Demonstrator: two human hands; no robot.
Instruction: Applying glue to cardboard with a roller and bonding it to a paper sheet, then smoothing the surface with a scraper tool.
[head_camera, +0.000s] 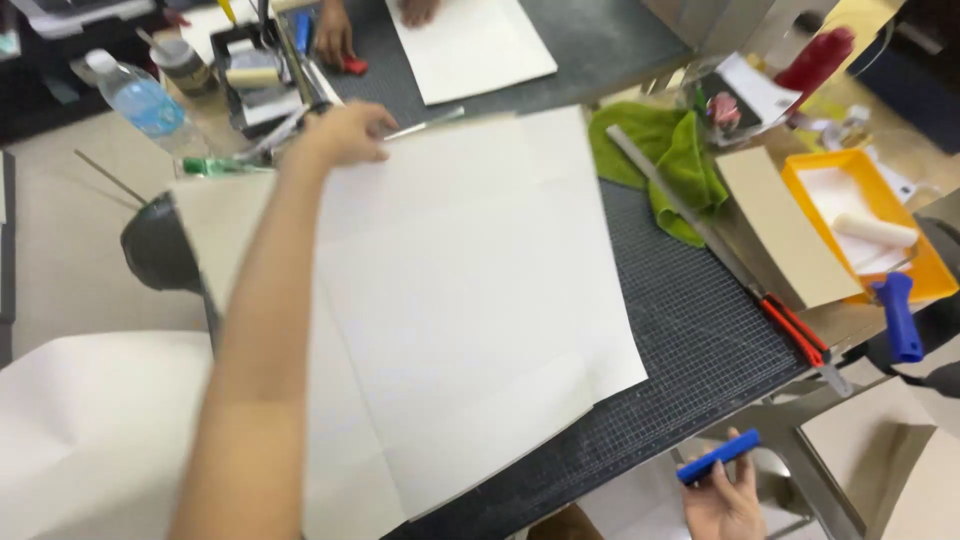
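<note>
The left hand (350, 132) reaches far forward and presses its curled fingers on the upper left corner of a large white sheet (470, 300), holding nothing else. The right hand (722, 500) is low at the bottom edge, closed around a blue tool (718, 456). The white sheet lies flat on a dark cutting mat (700, 330), covering most of it. To the right of the sheet lie a green cloth (675, 150) and a long metal ruler (690, 215). Farther right stands an orange tray (930, 275) with a paint roller (875, 230). A plastic bottle (140, 100) stands at the upper left. Another person's hand (332, 35) rests at the top.
</note>
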